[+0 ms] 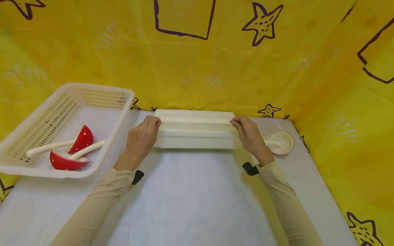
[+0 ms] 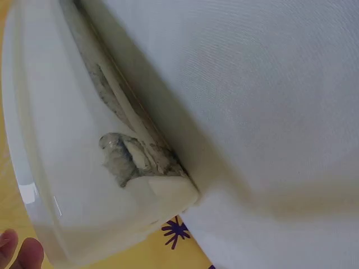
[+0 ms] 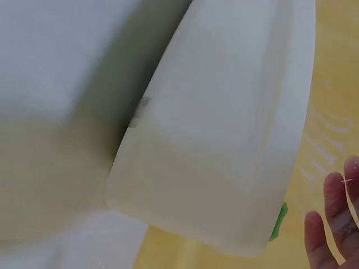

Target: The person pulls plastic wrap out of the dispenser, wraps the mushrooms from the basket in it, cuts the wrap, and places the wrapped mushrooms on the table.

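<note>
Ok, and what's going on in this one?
Someone's left hand and right hand grip a long pale container by opposite ends, near the yellow backdrop. To the left, two red dotted ladles lie in a white basket; a pale ladle lies right of the right hand.

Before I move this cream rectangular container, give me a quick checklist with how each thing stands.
1. Left hand pinching the cream rectangular container's left end: ok.
2. Right hand pinching its right end: ok.
3. Container apart from the perforated white basket: ok.
4. Both red polka-dot ladles inside that basket: ok.
5. Pale-bowled ladle not touching the right hand: cannot tell, handle end hidden.
6. Container's contents: cannot tell.
</note>
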`<state>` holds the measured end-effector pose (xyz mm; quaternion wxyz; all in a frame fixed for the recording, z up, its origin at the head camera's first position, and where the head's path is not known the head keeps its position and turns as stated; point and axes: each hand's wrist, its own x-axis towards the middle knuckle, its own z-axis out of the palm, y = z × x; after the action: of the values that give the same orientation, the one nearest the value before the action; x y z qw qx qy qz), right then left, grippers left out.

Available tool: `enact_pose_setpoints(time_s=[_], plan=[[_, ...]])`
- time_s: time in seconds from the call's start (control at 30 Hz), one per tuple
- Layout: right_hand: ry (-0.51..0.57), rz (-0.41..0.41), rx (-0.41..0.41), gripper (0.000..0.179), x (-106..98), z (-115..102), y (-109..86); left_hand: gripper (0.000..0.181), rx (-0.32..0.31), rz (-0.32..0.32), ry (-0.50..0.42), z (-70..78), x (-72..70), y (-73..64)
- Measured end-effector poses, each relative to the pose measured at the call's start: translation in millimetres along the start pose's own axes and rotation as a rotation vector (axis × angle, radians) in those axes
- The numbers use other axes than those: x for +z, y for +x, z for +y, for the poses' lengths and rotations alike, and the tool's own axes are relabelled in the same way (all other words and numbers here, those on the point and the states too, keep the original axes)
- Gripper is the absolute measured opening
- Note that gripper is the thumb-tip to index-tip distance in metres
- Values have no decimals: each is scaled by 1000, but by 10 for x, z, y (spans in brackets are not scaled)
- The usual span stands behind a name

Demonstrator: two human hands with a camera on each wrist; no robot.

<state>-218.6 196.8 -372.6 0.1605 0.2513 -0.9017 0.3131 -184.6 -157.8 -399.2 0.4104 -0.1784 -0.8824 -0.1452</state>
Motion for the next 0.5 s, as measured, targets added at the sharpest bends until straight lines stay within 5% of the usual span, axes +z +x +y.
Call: enact_pose_setpoints(time_s=[0.5], plan=[[18, 35, 15, 17, -13, 0, 141, 12, -122, -94, -119, 10, -30, 145]])
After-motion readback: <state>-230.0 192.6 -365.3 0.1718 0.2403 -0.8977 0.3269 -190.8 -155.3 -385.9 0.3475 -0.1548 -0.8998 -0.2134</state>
